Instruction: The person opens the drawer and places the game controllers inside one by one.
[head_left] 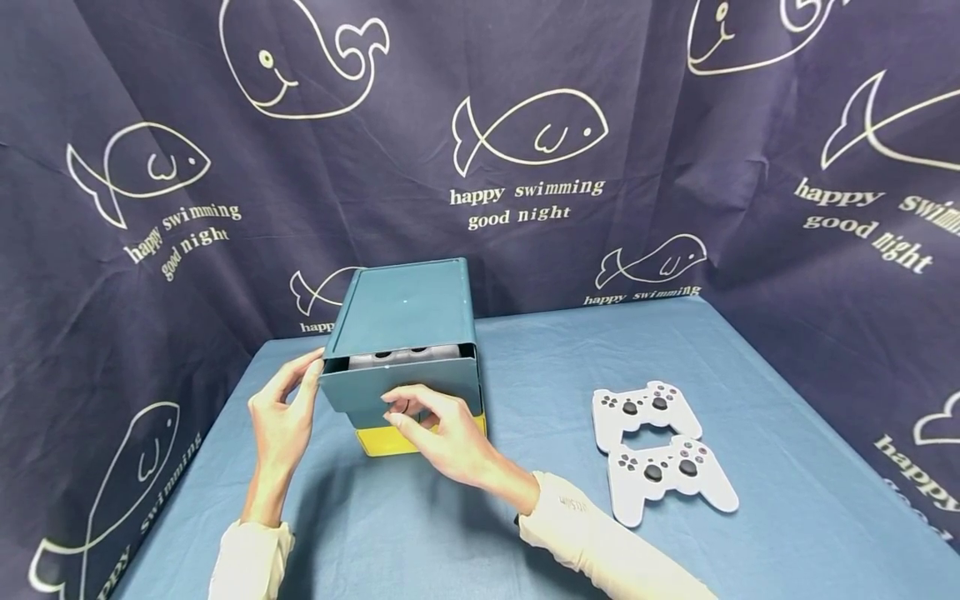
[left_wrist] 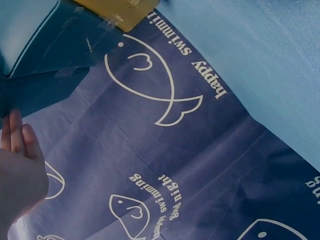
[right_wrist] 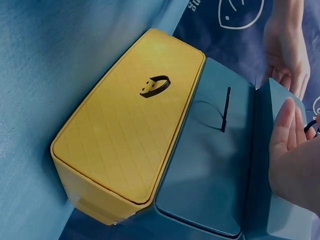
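Covering the background, a dark blue fabric curtain with white fish prints (head_left: pixel 525 50) hangs behind a surface draped in light blue cloth (head_left: pixel 540 375). Upon it stands a teal-and-yellow plastic drawer stack (head_left: pixel 405 304), its top teal drawer (head_left: pixel 363 390) partly out. The left hand (head_left: pixel 283 417) touches the stack's left edge, fingers extended; the right hand (head_left: pixel 442 429) curls narrowly at the drawer's front. Two white game controllers with black sticks (head_left: pixel 670 468) lie rightward, a greyish controller (head_left: pixel 401 357) shows inside the drawer, and the right hand pinches a thin black loop handle (right_wrist: pixel 309 123)
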